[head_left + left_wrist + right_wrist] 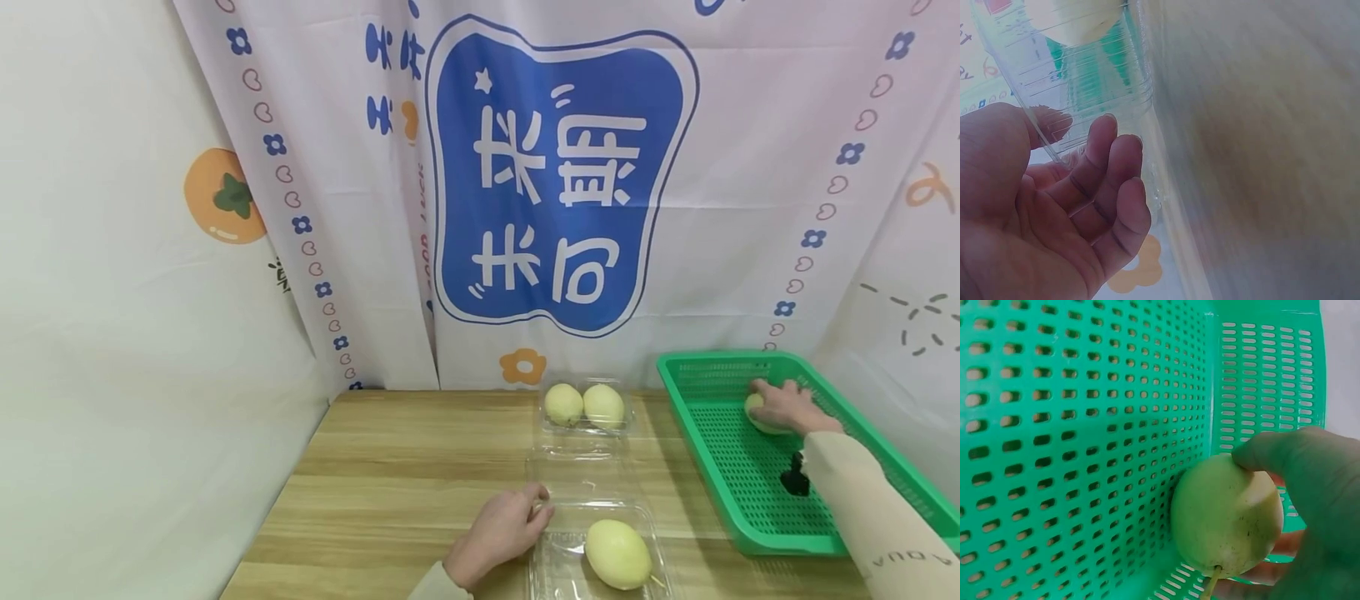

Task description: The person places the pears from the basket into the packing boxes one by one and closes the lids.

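Your left hand [501,533] sits at the left edge of the near clear box [558,560]. The fingers are curled at its rim, and the left wrist view shows the thumb [1047,122] and fingers against the thin clear plastic [1079,75], so it reads as a light pinch on the open lid. How firm the grip is, you can't tell.

Inside that near clear box lies one pale pear [618,553], filling the right half; the left half looks free. Its lid [577,475] lies open on the far side of the box.

Past the lid stands a second clear box [587,408] with two pears [564,404] in it side by side. That one looks full, so call it done.

To the right of the near clear box is the green basket [720,475], resting on the wooden table [390,483]. Your right hand [783,406] is down in its far corner, fingers wrapped over a pear [1225,515], which touches the basket's perforated floor and is not lifted. No other fruit shows in the basket.

So, judged from this: one box filled, the near one half filled, and the last visible pear gripped in the basket. Left to do, as it looks: carry it across, seat it beside the lone pear, close the lid.
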A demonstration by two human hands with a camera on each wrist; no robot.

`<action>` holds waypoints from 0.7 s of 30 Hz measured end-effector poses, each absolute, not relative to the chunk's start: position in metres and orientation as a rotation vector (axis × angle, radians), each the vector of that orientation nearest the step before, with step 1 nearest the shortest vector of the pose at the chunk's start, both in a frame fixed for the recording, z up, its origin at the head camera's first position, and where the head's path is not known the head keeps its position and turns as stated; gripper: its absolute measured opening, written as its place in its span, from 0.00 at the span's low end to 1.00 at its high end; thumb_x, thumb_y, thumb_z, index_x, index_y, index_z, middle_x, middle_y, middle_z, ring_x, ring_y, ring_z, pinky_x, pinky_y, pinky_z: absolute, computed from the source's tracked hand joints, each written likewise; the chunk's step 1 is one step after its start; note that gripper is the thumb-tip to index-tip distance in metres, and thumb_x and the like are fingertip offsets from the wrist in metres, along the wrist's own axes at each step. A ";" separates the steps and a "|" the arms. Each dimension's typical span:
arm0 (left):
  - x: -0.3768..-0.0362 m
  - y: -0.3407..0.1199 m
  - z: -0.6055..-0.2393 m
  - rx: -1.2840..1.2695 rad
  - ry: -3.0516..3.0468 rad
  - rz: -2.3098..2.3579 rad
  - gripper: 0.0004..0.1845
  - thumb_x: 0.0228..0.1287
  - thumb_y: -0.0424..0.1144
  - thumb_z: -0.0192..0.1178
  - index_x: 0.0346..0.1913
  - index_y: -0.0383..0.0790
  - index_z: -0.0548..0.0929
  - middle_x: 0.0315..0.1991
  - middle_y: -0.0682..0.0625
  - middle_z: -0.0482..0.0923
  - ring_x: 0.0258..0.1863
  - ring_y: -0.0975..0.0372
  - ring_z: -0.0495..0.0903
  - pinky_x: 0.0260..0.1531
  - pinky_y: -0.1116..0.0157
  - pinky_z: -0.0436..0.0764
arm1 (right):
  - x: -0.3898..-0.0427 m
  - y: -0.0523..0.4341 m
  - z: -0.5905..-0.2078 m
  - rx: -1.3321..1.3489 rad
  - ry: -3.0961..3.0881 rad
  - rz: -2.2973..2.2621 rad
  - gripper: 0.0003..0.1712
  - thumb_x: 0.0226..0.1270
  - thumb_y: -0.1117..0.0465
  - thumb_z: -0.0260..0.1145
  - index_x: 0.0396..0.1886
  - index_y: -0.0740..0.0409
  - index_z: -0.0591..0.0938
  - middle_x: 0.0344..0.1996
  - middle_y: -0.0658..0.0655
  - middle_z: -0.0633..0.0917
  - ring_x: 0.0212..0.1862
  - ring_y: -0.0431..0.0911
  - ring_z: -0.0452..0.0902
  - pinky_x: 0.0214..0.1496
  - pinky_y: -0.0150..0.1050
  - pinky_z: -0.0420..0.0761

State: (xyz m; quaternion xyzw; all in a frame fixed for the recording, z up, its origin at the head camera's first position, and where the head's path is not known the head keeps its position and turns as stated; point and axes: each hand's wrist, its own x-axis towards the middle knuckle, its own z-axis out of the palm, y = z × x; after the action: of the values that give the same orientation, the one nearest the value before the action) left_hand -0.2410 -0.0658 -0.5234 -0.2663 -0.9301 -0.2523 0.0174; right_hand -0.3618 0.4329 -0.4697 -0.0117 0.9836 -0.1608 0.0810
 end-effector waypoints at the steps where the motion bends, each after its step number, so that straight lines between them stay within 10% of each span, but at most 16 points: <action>1: -0.241 -0.066 -0.523 -0.825 -2.892 -0.796 0.14 0.72 0.46 0.55 0.51 0.41 0.81 0.11 0.64 0.60 0.09 0.74 0.58 0.11 0.75 0.63 | -0.362 0.432 -0.470 -0.040 2.927 -0.486 0.36 0.68 0.54 0.53 0.68 0.71 0.59 0.59 0.93 0.51 0.56 0.91 0.46 0.48 0.87 0.55; 21: -0.243 -0.066 -0.524 -0.822 -2.904 -0.811 0.15 0.73 0.47 0.54 0.51 0.41 0.80 0.11 0.64 0.60 0.09 0.73 0.57 0.11 0.74 0.62 | -0.364 0.421 -0.472 -0.045 2.856 -0.461 0.37 0.63 0.49 0.62 0.62 0.72 0.65 0.52 0.89 0.62 0.47 0.78 0.68 0.37 0.68 0.75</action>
State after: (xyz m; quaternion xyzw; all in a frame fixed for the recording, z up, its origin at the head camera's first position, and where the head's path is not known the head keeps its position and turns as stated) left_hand -0.2427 -0.0659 -0.5240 -0.2631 -0.9292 -0.2594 0.0082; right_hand -0.3644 0.4208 -0.4720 -0.0156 0.9795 -0.1580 0.1240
